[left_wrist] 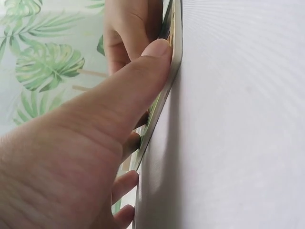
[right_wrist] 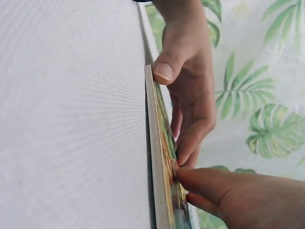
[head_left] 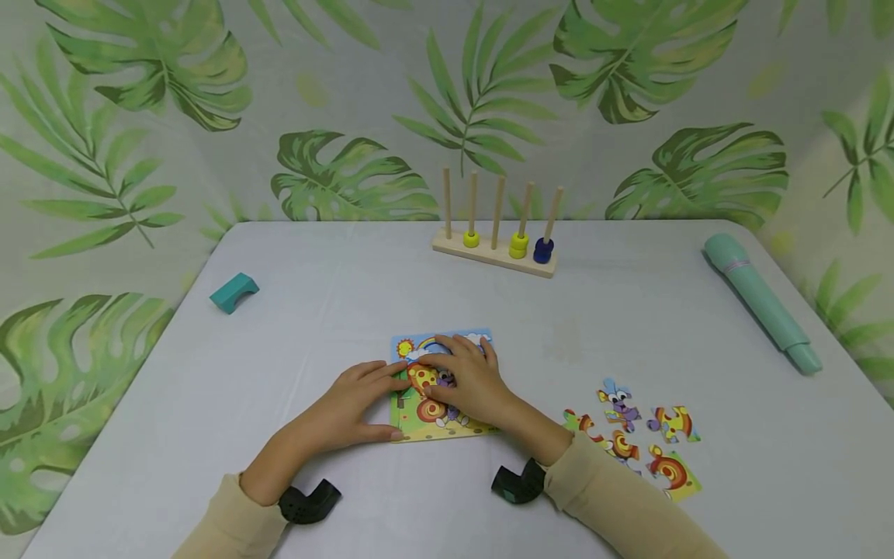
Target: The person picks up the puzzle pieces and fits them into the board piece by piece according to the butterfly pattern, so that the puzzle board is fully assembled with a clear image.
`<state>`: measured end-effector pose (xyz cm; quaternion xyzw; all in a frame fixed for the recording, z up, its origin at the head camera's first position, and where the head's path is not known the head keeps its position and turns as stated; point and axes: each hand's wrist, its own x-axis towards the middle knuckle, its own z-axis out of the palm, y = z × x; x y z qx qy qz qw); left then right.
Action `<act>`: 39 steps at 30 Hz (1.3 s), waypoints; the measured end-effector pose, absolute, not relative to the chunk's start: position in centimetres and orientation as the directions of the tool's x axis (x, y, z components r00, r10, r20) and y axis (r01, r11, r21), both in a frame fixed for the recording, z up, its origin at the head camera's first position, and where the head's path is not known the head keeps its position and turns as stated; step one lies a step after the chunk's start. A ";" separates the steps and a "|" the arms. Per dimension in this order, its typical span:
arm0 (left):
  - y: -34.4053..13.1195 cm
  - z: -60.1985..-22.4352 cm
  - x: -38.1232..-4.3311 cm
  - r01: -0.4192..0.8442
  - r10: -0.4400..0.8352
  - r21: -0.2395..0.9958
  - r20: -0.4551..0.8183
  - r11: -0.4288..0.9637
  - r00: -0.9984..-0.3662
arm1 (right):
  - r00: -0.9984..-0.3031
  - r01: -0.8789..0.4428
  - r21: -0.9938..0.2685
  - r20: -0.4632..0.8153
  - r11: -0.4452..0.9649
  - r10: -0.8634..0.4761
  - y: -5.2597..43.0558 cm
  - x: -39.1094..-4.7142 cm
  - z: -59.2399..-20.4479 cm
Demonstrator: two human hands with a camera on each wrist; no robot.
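- Green leaves are printed on the pale backdrop (head_left: 468, 120), which is hung behind and beside a white-covered table (head_left: 335, 295).
- On the left, toward the far side, a teal arched block (head_left: 233, 293) is set down.
- Black devices are worn at both wrists, just below the beige cuffs, one (head_left: 310, 503) on the left and one (head_left: 518, 483) on the right.
- Left of centre, the left hand (head_left: 363, 404) is held with fingers extended; its thumb is rested on the near left edge of the puzzle board (head_left: 417, 423), and its fingertips are placed along the left side.
- At the middle of the table, the board is laid picture side up, partly covered by both hands.
- From the right, the right hand (head_left: 466, 380) is spread over it, thumb and forefinger parted and touched to the picture; nothing is seen gripped.
- Farther off, a wooden peg stand (head_left: 496, 256) is threaded with yellow rings (head_left: 518, 246) and dark blue rings (head_left: 543, 251).
- To the near right, loose puzzle pieces (head_left: 620, 407) are scattered beside the right forearm.
- At far right, a mint-green microphone-shaped object (head_left: 761, 299) is laid slantwise.
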<state>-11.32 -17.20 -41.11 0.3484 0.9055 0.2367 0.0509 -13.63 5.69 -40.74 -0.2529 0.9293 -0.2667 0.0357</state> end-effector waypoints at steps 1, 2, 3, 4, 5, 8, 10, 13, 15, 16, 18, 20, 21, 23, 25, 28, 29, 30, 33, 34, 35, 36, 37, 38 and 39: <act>-17.2 -41.2 -11.3 0.605 0.654 0.467 0.070 0.646 -0.753 | -0.868 -0.446 -0.525 0.057 0.725 -0.493 5.7 -13.6 -40.6; -17.3 -41.2 -11.4 0.606 0.656 0.468 0.073 0.643 -0.752 | -0.867 -0.439 -0.542 0.046 0.716 -0.497 5.8 -13.5 -40.4; -17.3 -41.2 -11.4 0.609 0.657 0.469 0.078 0.639 -0.750 | -0.864 -0.430 -0.569 0.035 0.701 -0.501 5.8 -13.4 -40.1; -17.3 -41.3 -11.4 0.612 0.659 0.469 0.080 0.637 -0.748 | -0.861 -0.420 -0.598 0.026 0.682 -0.507 6.0 -13.3 -39.6; -17.4 -41.3 -11.4 0.616 0.662 0.469 0.083 0.634 -0.745 | -0.857 -0.412 -0.628 0.022 0.660 -0.514 6.2 -13.2 -39.2; -17.4 -41.3 -11.4 0.630 0.671 0.462 0.096 0.624 -0.735 | -0.847 -0.386 -0.712 0.022 0.587 -0.531 7.2 -12.5 -37.4; -17.3 -41.3 -11.5 0.638 0.677 0.459 0.101 0.619 -0.729 | -0.844 -0.376 -0.756 0.040 0.535 -0.535 8.4 -12.0 -36.4; -17.1 -41.2 -11.5 0.631 0.674 0.459 0.091 0.625 -0.733 | -0.845 -0.384 -0.788 0.091 0.480 -0.526 10.8 -11.2 -35.4; -17.0 -41.2 -11.5 0.622 0.670 0.462 0.077 0.632 -0.738 | -0.852 -0.396 -0.791 0.126 0.466 -0.509 12.6 -10.6 -35.0; -17.0 -41.2 -11.6 0.616 0.667 0.462 0.068 0.638 -0.742 | -0.855 -0.406 -0.782 0.142 0.473 -0.498 13.6 -10.4 -34.7; -17.0 -41.2 -11.6 0.607 0.663 0.468 0.059 0.642 -0.747 | -0.860 -0.425 -0.759 0.171 0.492 -0.480 15.5 -10.0 -34.3; -17.1 -41.2 -11.6 0.606 0.664 0.476 0.061 0.637 -0.745 | -0.871 -0.426 -0.740 0.180 0.521 -0.456 17.4 -9.5 -34.0; -17.1 -41.2 -11.6 0.604 0.665 0.481 0.057 0.636 -0.745 | -0.873 -0.431 -0.731 0.189 0.530 -0.450 18.3 -9.3 -33.9; -17.1 -41.3 -11.6 0.600 0.666 0.491 0.051 0.632 -0.744 | -0.880 -0.429 -0.717 0.194 0.550 -0.433 20.2 -9.0 -33.9; -17.2 -41.3 -11.6 0.594 0.669 0.503 0.040 0.628 -0.742 | -0.893 -0.408 -0.712 0.181 0.571 -0.412 22.0 -8.7 -34.1; -17.2 -41.4 -11.7 0.581 0.670 0.520 0.022 0.626 -0.742 | -0.912 -0.361 -0.717 0.137 0.596 -0.387 24.5 -8.3 -34.7; -17.2 -41.4 -11.7 0.577 0.670 0.525 0.017 0.626 -0.742 | -0.918 -0.342 -0.722 0.119 0.601 -0.379 25.2 -8.2 -34.9; -17.3 -41.4 -11.7 0.574 0.670 0.529 0.014 0.625 -0.742 | -0.921 -0.326 -0.726 0.101 0.605 -0.376 25.9 -8.1 -35.2; -17.3 -41.4 -11.7 0.568 0.669 0.536 0.007 0.624 -0.743 | -0.922 -0.308 -0.722 0.066 0.619 -0.382 27.6 -8.2 -36.1; -17.3 -41.4 -11.7 0.566 0.669 0.538 0.005 0.625 -0.743 | -0.922 -0.297 -0.727 0.050 0.619 -0.384 28.0 -8.3 -36.4; -17.3 -41.4 -11.7 0.564 0.669 0.540 0.003 0.624 -0.744 | -0.923 -0.280 -0.735 0.028 0.618 -0.385 28.4 -8.3 -36.8; -17.3 -41.4 -11.7 0.564 0.670 0.541 0.003 0.624 -0.743 | -0.921 -0.266 -0.740 0.006 0.617 -0.389 28.7 -8.4 -37.1; -17.3 -41.4 -11.7 0.564 0.670 0.541 0.002 0.623 -0.742 | -0.920 -0.256 -0.738 -0.013 0.625 -0.392 29.0 -8.5 -37.4; -17.3 -41.4 -11.7 0.564 0.670 0.542 0.002 0.623 -0.742 | -0.918 -0.238 -0.747 -0.037 0.621 -0.396 29.3 -8.5 -37.7; -17.3 -41.4 -11.7 0.564 0.670 0.542 0.002 0.623 -0.742 | -0.915 -0.223 -0.754 -0.057 0.618 -0.400 29.5 -8.6 -37.9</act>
